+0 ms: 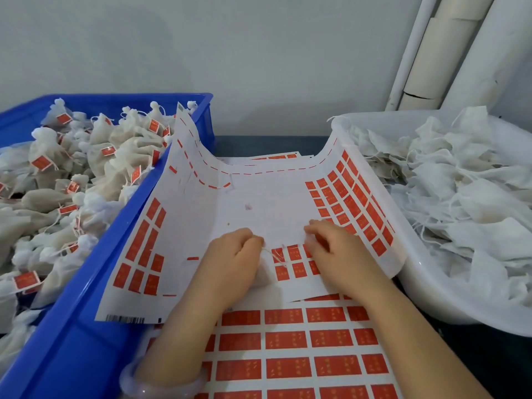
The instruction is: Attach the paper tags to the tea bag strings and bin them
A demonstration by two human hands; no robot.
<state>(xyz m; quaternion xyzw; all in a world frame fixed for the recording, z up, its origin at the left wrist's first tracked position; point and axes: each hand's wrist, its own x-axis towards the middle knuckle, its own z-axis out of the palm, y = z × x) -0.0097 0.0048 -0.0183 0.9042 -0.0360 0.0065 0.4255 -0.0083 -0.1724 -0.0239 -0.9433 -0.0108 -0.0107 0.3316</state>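
A white sheet of red paper tags curves between two bins, most of its middle peeled bare. My left hand rests on the sheet with curled fingers that pinch a thin white tea bag string. The string trails right over the remaining red tags. My right hand lies on the sheet beside it, fingertips pressed at the tags' edge. The tea bag itself is hidden under my left hand.
A blue bin at left holds several tagged tea bags. A white bin at right holds untagged bags. A full tag sheet lies beneath. Cardboard tubes lean in the corner.
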